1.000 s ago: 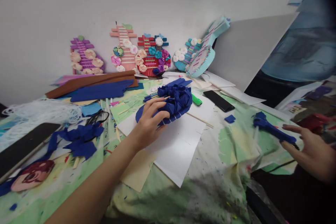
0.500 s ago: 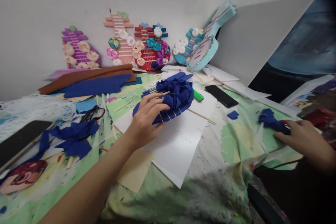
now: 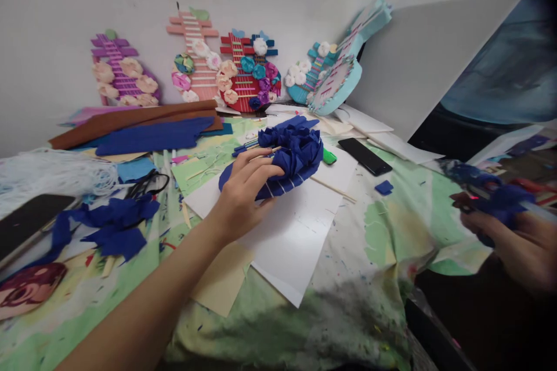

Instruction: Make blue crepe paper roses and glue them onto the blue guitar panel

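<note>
My left hand [image 3: 243,194] is closed around the near left side of a dark blue craft guitar [image 3: 282,187], which carries ruffled paper flowers [image 3: 300,149] and thin white strings. The guitar is tilted above a white sheet of paper [image 3: 300,232]. At the far right, my right hand [image 3: 517,237] is wrapped around the handle of a blue glue gun [image 3: 500,194], raised off the cloth. A small red light shows on the glue gun, and a pale glue stick sticks out of its back. Motion blurs the glue gun.
A black phone [image 3: 364,156], a green marker [image 3: 329,156] and a small blue piece [image 3: 383,187] lie right of the guitar. Blue paper scraps [image 3: 117,223] and another phone [image 3: 32,220] are on the left. Several decorated craft guitars [image 3: 239,78] lean against the wall.
My right hand has lifted the glue gun from the cloth's right side and turned it. My left hand keeps its hold on the guitar. The view has shifted slightly.
</note>
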`<state>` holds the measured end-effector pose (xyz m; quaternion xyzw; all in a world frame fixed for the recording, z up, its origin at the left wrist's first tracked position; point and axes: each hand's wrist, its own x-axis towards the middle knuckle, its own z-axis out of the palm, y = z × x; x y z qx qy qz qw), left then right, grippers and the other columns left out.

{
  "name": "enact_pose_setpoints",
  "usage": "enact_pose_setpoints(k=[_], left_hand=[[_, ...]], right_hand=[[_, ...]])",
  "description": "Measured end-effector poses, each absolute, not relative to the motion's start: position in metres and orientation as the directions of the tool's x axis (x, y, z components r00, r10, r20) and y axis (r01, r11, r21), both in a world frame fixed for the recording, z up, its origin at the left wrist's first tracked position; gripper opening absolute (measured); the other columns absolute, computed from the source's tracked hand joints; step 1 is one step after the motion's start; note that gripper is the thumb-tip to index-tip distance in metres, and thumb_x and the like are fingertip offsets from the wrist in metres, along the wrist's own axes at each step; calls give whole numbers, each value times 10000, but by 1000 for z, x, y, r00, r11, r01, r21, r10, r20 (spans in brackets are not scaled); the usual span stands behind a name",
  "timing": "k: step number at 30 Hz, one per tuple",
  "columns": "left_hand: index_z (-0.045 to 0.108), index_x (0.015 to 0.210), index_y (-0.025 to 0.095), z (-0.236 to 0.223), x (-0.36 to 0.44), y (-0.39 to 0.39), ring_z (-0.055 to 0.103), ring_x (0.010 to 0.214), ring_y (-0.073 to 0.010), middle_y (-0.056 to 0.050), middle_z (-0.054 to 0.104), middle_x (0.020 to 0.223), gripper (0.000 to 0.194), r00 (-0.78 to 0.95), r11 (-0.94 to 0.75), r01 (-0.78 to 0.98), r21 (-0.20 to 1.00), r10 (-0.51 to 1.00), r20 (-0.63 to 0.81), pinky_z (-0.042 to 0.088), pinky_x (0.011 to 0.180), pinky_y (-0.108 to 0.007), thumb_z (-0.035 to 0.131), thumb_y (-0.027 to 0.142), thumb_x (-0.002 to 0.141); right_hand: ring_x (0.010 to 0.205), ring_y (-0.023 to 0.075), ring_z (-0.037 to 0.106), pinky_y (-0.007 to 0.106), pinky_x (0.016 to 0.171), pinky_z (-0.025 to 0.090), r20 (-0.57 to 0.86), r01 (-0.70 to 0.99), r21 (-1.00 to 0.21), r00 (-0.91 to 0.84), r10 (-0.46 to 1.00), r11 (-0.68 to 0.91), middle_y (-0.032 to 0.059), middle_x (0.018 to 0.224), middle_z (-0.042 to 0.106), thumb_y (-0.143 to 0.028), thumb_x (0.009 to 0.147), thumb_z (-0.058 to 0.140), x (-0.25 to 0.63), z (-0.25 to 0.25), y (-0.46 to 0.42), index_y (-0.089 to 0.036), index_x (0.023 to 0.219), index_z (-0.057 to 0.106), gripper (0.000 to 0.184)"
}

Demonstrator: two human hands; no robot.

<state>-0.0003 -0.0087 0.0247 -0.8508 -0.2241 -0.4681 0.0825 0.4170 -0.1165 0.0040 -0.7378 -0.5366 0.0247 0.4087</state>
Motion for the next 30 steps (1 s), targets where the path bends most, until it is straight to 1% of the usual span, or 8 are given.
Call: enact_pose_setpoints(k=[3, 6, 8, 10, 14, 17, 22, 30], left_hand=[[548, 997, 187, 23, 2, -8, 529, 1138, -283, -97, 631, 1017, 312, 452, -881, 465, 85, 319, 833, 447, 967, -490, 622, 56, 725], [544, 1008, 193, 22, 4, -8, 527, 1133, -281, -92, 627, 1009, 331, 459, -883, 462, 82, 317, 830, 455, 958, -484, 621, 52, 718], [544, 1007, 188, 21, 4, -7, 528, 1128, -281, -94, 626, 1005, 327, 466, -889, 452, 76, 308, 830, 458, 954, -480, 620, 53, 719], [543, 1004, 186, 20, 4, -7, 529, 1126, -284, -96, 624, 1003, 320, 466, -890, 449, 80, 309, 829, 460, 949, -479, 618, 55, 721], [536, 1012, 194, 21, 4, -8, 527, 1129, -285, -92, 621, 1009, 321, 464, -886, 454, 93, 324, 825, 458, 950, -483, 609, 59, 730], [536, 1016, 184, 22, 4, -8, 525, 1130, -288, -98, 622, 1016, 333, 468, -887, 453, 93, 326, 821, 451, 960, -477, 618, 54, 721], [537, 1015, 183, 21, 4, -8, 523, 1136, -286, -91, 625, 1006, 321, 471, -891, 444, 98, 325, 820, 453, 961, -467, 608, 59, 728], [530, 1004, 199, 21, 7, -10, 527, 1145, -272, -73, 631, 1006, 308, 479, -886, 451, 105, 340, 809, 452, 975, -457, 603, 57, 741]], right_hand=[[660, 233, 636, 321, 523, 497, 221, 461, -887, 462, 859, -20, 117, 848, 702, -378, 686, 742, 370, 9, -124, -191, 869, 695, 266], [733, 259, 675, 314, 537, 546, 187, 278, -955, 310, 932, 99, 124, 905, 720, -433, 730, 704, 320, 17, -127, -208, 947, 713, 312], [661, 219, 663, 287, 511, 539, 207, 236, -956, 127, 970, 173, 122, 884, 719, -405, 791, 653, 293, 22, -125, -193, 977, 706, 287], [570, 155, 608, 238, 455, 495, 238, 272, -930, -60, 969, 245, 95, 859, 709, -354, 839, 611, 273, 25, -121, -196, 976, 694, 224], [713, 173, 623, 219, 488, 486, 318, 413, -822, -235, 918, 391, 61, 877, 686, -309, 878, 562, 256, 22, -111, -226, 1029, 654, 196], [661, 158, 594, 227, 489, 474, 342, 518, -744, -246, 907, 422, 42, 803, 665, -309, 888, 546, 252, 19, -106, -221, 962, 652, 156], [648, 168, 585, 253, 507, 494, 384, 547, -705, -242, 891, 452, 27, 715, 636, -366, 885, 542, 243, 24, -102, -221, 849, 634, 175], [576, 133, 528, 250, 500, 472, 338, 599, -671, -277, 899, 437, 8, 715, 618, -335, 892, 528, 243, 22, -97, -215, 871, 618, 151]])
